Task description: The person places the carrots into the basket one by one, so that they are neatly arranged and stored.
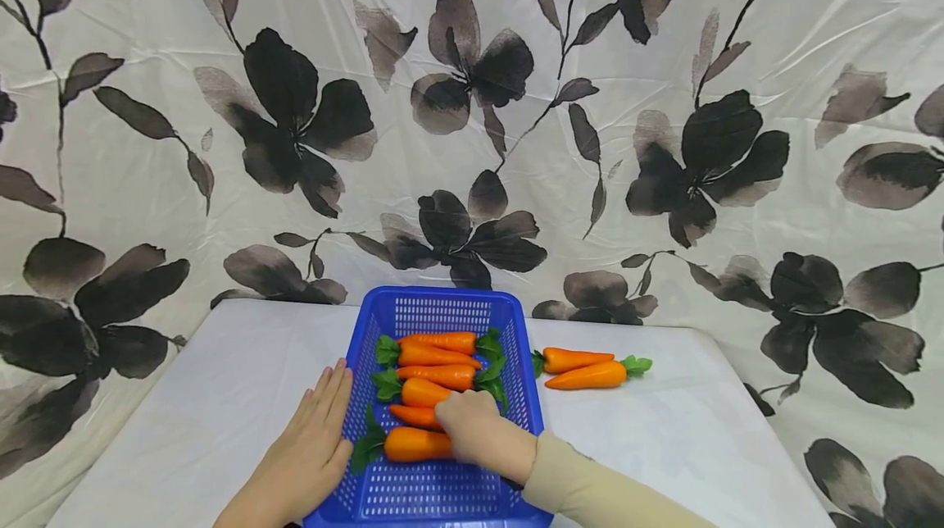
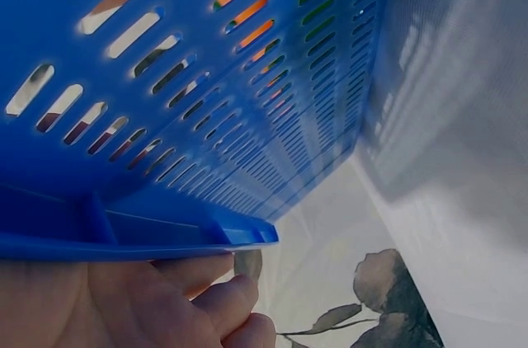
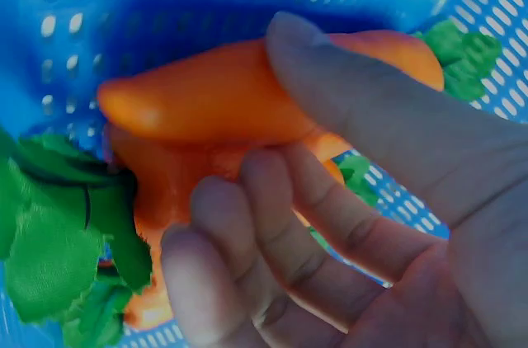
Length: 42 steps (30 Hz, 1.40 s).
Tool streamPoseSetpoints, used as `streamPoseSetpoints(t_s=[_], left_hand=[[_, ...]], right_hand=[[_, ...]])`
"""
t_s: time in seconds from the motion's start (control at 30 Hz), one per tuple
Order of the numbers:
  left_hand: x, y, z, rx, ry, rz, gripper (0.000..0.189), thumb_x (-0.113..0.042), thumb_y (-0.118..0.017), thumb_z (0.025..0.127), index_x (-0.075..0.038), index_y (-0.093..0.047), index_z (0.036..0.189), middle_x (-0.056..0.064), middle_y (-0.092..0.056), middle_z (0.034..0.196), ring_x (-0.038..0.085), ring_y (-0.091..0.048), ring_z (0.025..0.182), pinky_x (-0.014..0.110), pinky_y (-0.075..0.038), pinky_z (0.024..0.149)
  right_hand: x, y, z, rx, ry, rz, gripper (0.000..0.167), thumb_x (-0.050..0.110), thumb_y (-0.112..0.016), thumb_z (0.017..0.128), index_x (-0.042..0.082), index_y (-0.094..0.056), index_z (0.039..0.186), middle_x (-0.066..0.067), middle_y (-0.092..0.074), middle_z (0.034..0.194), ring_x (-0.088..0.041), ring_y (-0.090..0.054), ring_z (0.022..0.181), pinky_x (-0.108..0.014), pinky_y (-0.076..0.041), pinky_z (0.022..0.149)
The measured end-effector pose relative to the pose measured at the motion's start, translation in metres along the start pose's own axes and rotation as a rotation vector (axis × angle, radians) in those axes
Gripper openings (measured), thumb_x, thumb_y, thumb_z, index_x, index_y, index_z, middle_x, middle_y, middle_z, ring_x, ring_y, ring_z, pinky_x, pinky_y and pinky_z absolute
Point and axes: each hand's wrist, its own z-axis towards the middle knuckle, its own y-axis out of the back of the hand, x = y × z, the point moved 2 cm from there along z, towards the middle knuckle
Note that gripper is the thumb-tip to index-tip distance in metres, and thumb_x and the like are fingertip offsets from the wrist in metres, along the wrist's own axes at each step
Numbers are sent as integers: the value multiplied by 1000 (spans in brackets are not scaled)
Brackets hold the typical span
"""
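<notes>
A blue plastic basket (image 1: 435, 503) with slotted walls holds several orange carrots with green leafy tops, lying crosswise in a row. My right hand (image 1: 479, 430) reaches inside over the near end of the row. In the right wrist view, its thumb lies across one side of a carrot (image 3: 198, 92) while the curled fingers (image 3: 223, 216) meet the other side, pinching it. Part of this carrot is hidden by the thumb. Along the basket's left rim rests my left hand (image 1: 310, 438), its fingers straight; in the left wrist view the rim (image 2: 124, 249) runs right over them.
Two more carrots (image 1: 586, 375) lie together on the white table (image 1: 664, 446), right of the basket. Behind the table hangs a pale cloth (image 1: 560, 200) with dark flower prints. The basket's raised walls surround the right hand.
</notes>
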Motion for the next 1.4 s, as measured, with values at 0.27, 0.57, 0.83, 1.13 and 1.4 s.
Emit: streamPoseSetpoints(t_s=[0.27,0.57,0.83,1.13,1.4], left_hand=[[0,-1,1,3,-3,-8,74,-12,-54,91,7,-20,154,23,-15,162,36,-9,150,21,15,112],[0,-2,1,23,15,-19,73,-14,-53,92,6,-19,155,22,-13,163,36,-8,151,29,10,116],[0,-1,1,18,19,-9,74,-13,-53,92,7,-19,154,21,-11,164,36,-7,151,24,14,113],[0,0,1,18,22,-11,74,-13,-54,92,7,-20,154,22,-11,163,36,-7,151,22,15,112],[0,1,1,34,32,-13,74,-14,-55,92,7,-20,155,22,-11,163,37,-7,150,20,17,110]], right_hand=[[-1,-1,1,21,-14,-7,32,42,-81,78,20,-74,102,1,-68,89,-19,-63,79,-36,-56,73],[-18,18,-11,-97,4,186,26,27,-87,71,17,-62,70,5,-53,63,-12,-51,56,-27,-47,49],[-45,43,-28,-203,13,452,26,24,-87,74,15,-63,73,7,-50,62,-9,-47,55,-25,-41,48],[-86,56,-53,-401,31,714,18,17,-82,80,10,-65,82,5,-54,62,-11,-49,55,-25,-42,50],[-133,51,-81,-671,-7,912,14,13,-81,81,10,-68,86,3,-63,72,-14,-60,67,-27,-53,63]])
